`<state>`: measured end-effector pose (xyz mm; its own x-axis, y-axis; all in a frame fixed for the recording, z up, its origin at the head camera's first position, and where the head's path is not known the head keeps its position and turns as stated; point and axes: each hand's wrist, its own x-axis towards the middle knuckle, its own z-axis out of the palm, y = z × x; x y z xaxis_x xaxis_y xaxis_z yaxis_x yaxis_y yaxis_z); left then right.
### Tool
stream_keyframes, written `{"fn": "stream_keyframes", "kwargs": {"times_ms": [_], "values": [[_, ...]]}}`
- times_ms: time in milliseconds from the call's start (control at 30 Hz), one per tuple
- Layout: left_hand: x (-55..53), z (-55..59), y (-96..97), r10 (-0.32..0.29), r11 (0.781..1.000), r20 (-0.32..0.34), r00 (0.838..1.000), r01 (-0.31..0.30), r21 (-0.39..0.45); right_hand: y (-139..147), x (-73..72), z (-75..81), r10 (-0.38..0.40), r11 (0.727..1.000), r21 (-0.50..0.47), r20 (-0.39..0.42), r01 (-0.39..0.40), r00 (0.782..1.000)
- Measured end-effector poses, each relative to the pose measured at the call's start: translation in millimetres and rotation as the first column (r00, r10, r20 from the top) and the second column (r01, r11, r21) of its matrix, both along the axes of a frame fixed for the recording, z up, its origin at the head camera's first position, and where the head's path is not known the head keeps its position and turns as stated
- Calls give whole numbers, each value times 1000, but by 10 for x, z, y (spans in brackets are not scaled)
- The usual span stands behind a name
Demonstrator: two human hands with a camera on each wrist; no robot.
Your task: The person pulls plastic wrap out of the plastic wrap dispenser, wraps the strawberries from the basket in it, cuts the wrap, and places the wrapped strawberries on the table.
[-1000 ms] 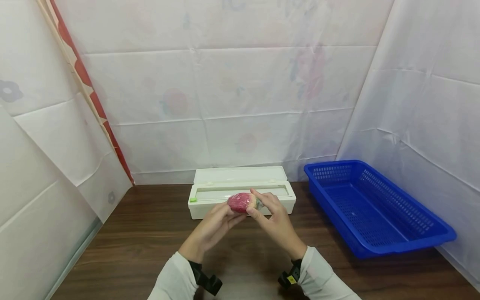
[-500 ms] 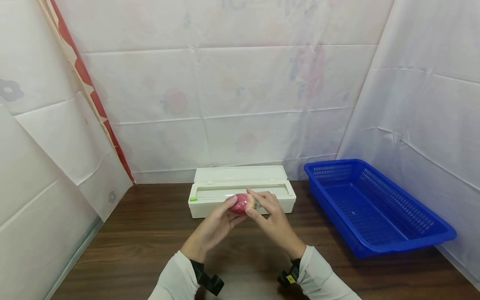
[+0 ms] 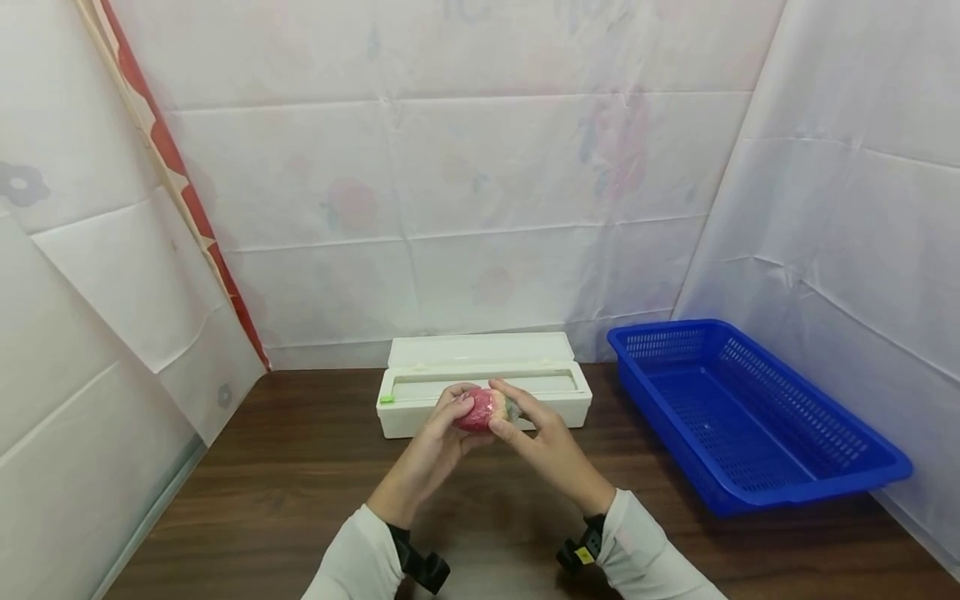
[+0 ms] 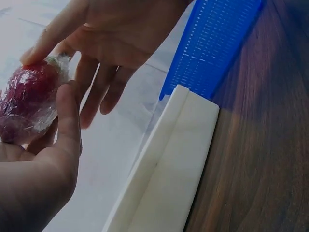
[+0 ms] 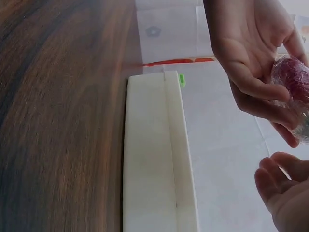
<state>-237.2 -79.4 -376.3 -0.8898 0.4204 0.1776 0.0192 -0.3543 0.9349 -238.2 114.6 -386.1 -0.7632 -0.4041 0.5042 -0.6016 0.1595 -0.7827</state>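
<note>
A red fruit or vegetable (image 3: 476, 410), pale toward one end and green at the tip, is wrapped in clear cling film; its exact kind is unclear. The left hand (image 3: 427, 454) grips its red part, thumb on top and fingers curled behind and below. From the other side, the right hand (image 3: 553, 450) holds the pale end between thumb and forefinger. In the left wrist view the shiny film shows creases over the red skin (image 4: 30, 92), and the right hand's other fingers hang apart from it. Both hands are above the table, in front of a long white box (image 3: 483, 379).
The white box is a cling-film dispenser by its look, with its lid (image 3: 480, 348) raised and a green tab (image 3: 386, 399) at its left end. A blue perforated basket (image 3: 750, 417) stands at the right. White sheeting (image 3: 480, 183) walls the dark wooden table (image 3: 300, 492).
The left hand has shifted its hold: its thumb now lies on the red part and its fingers show over the far side. The right hand stays nearly in place.
</note>
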Motion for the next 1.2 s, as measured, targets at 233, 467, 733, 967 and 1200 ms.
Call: {"fn": "stream_keyframes", "kwargs": {"times_ms": [233, 467, 733, 967, 1200], "values": [[18, 27, 15, 97, 995, -2, 995, -97, -19, 49, -67, -15, 36, 999, 3, 86, -37, 996], [2, 25, -30, 108, 982, -48, 993, -114, -150, 47, -93, -17, -2, 997, -74, 45, 6, 999], [-41, 3, -120, -11, 989, -64, 998, 1, -149, 54, -75, 9, -22, 993, -115, 124, 36, 992], [-34, 10, -131, 79, 987, -13, 997, -80, -142, 4, -76, 3, -11, 984, -176, 153, 38, 988], [-20, 9, -128, 225, 965, 13, 974, -221, -141, -10, -59, -10, -144, 970, -165, 204, 178, 968]]}}
